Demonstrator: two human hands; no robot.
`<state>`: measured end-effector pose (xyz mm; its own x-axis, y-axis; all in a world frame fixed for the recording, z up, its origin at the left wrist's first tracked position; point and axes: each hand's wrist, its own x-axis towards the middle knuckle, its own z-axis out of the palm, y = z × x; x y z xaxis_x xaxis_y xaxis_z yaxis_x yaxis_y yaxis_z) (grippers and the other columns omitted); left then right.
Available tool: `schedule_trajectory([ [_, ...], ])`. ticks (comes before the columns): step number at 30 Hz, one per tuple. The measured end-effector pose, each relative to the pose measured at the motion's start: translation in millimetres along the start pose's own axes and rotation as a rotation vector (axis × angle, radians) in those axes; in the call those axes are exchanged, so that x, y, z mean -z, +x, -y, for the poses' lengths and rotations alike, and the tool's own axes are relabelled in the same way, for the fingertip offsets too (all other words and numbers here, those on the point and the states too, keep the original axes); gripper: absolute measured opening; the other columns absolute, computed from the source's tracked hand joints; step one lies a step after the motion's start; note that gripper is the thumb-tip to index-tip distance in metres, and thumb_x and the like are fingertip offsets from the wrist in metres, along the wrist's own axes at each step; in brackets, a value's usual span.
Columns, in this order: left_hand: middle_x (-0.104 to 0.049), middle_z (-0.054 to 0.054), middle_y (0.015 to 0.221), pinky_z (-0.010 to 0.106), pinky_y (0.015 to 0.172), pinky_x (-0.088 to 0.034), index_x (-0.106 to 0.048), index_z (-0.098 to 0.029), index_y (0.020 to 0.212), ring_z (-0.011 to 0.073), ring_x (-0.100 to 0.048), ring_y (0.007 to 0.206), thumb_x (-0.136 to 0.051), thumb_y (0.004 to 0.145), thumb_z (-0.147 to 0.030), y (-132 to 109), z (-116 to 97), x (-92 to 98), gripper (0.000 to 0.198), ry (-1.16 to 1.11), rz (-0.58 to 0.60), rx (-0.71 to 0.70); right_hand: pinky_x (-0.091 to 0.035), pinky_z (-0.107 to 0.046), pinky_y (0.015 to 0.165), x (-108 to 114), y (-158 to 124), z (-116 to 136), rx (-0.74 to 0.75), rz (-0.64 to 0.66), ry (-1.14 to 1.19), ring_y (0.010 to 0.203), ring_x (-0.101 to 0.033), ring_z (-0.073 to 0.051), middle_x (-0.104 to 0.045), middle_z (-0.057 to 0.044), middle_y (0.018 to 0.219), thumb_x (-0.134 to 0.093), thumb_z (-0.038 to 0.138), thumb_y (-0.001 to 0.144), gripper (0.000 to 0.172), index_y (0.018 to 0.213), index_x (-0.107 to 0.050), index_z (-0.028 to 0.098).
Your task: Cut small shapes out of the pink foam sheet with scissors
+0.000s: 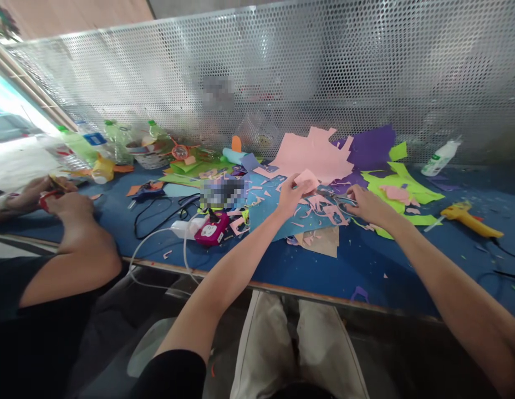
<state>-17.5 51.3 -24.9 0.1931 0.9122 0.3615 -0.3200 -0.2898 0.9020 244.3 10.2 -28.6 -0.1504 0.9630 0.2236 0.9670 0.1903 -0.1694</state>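
Observation:
My left hand (291,195) pinches a small pink paper piece (307,178) above a heap of paper scraps on the blue table (307,266). My right hand (363,203) is closed on a pair of scissors (342,199), whose blades point left toward the pink piece. Under both hands lies a light blue sheet (274,213) strewn with pink offcuts. A large pink sheet (313,152) and a purple sheet (371,147) lie just beyond my hands.
A yellow glue gun (469,217) lies at the right, a white glue bottle (440,158) behind it. Lime green paper (401,191) spreads right of my hands. A pink power strip (211,230) with cables sits left. Another person's hands (53,199) work at far left, near bottles (80,145).

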Motion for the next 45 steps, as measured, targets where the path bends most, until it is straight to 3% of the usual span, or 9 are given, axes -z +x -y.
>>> schedule_trajectory([
  [3, -0.072, 0.008, 0.094, 0.033, 0.069, -0.06, -0.068, -0.017, 0.101, 0.0187, -0.072, 0.077, -0.081, 0.077, -0.034, 1.2, -2.1, -4.3, 0.032, -0.215, -0.063, 0.11, -0.046, -0.034, 0.073, 2.2, 1.3, -5.0, -0.046, -0.047, -0.012, 0.094, -0.071, -0.033, -0.075, -0.017, 0.103, -0.074, 0.035, 0.08, 0.037, 0.109, -0.059, 0.018],
  [6, -0.071, 0.008, 0.089, 0.031, 0.068, -0.058, -0.067, -0.015, 0.094, 0.0168, -0.071, 0.073, -0.078, 0.081, -0.035, 2.5, -3.9, -5.8, 0.026, -0.269, -0.158, 0.164, -0.046, -0.036, 0.074, 4.6, 0.4, -7.5, -0.096, -0.152, 0.029, 0.089, -0.071, -0.031, -0.076, -0.016, 0.097, -0.075, 0.04, 0.078, 0.03, 0.097, -0.064, 0.019],
  [10, -0.072, 0.008, 0.088, 0.027, 0.068, -0.054, -0.068, -0.015, 0.093, 0.0124, -0.066, 0.069, -0.072, 0.087, -0.043, 1.2, -7.3, -6.1, 0.029, -0.217, -0.205, 0.157, -0.045, -0.033, 0.065, 3.8, -5.7, 0.7, -0.168, -0.285, 0.408, 0.066, -0.064, -0.021, -0.072, -0.006, 0.075, -0.063, 0.055, 0.083, 0.033, 0.086, -0.064, 0.022],
  [14, -0.07, 0.006, 0.085, 0.025, 0.059, -0.045, -0.068, -0.016, 0.088, 0.0093, -0.057, 0.061, -0.07, 0.087, -0.051, -5.2, -12.6, -11.0, 0.035, -0.104, -0.215, 0.071, -0.043, -0.028, 0.056, -2.9, -13.2, 21.2, -0.079, -0.155, 0.618, 0.055, -0.054, -0.016, -0.057, 0.003, 0.063, -0.042, 0.067, 0.089, 0.045, 0.082, -0.056, 0.024],
  [18, -0.069, 0.004, 0.081, 0.024, 0.056, -0.042, -0.068, -0.017, 0.085, 0.0077, -0.052, 0.058, -0.067, 0.088, -0.058, -13.8, -18.4, -19.5, 0.042, -0.019, -0.195, 0.008, -0.042, -0.027, 0.055, -7.9, -19.8, 43.2, 0.064, -0.033, 0.74, 0.058, -0.048, -0.014, -0.053, 0.005, 0.067, -0.054, 0.068, 0.082, 0.042, 0.085, -0.053, 0.026],
  [24, -0.069, 0.004, 0.076, 0.023, 0.053, -0.041, -0.067, -0.016, 0.082, 0.007, -0.052, 0.053, -0.065, 0.086, -0.066, -22.2, -21.3, -29.5, 0.051, 0.044, -0.107, -0.006, -0.047, -0.028, 0.054, -4.4, -28.0, 62.4, 0.049, 0.083, 0.952, 0.056, -0.049, -0.013, -0.049, 0.006, 0.068, -0.051, 0.071, 0.083, 0.045, 0.086, -0.052, 0.027],
  [31, -0.069, 0.003, 0.078, 0.022, 0.051, -0.043, -0.068, -0.015, 0.089, 0.0063, -0.052, 0.051, -0.073, 0.08, -0.064, -28.0, -20.8, -38.0, 0.049, 0.018, -0.055, 0.015, -0.045, -0.028, 0.049, -3.4, -29.4, 68.8, 0.042, 0.088, 1.019, 0.051, -0.047, -0.012, -0.045, 0.006, 0.063, -0.051, 0.08, 0.078, 0.054, 0.082, -0.05, 0.026],
  [39, -0.064, 0.001, 0.067, 0.023, 0.05, -0.041, -0.067, -0.015, 0.079, 0.0061, -0.048, 0.049, -0.072, 0.079, -0.063, -28.7, -20.1, -37.4, 0.049, 0.022, -0.061, -0.025, -0.047, -0.032, 0.05, -5.8, -32.8, 73.8, 0.089, 0.123, 1.034, 0.051, -0.052, -0.016, -0.052, 0.003, 0.063, -0.045, 0.083, 0.077, 0.058, 0.09, -0.056, 0.028],
  [45, -0.056, -0.001, 0.056, 0.023, 0.049, -0.037, -0.065, -0.015, 0.074, 0.0067, -0.046, 0.048, -0.071, 0.082, -0.062, -34.2, -25.2, -40.7, 0.048, 0.023, -0.056, -0.035, -0.046, -0.034, 0.049, -13.6, -35.1, 83.7, 0.099, 0.108, 1.043, 0.049, -0.052, -0.017, -0.051, 0.001, 0.062, -0.032, 0.09, 0.074, 0.066, 0.081, -0.053, 0.028],
])
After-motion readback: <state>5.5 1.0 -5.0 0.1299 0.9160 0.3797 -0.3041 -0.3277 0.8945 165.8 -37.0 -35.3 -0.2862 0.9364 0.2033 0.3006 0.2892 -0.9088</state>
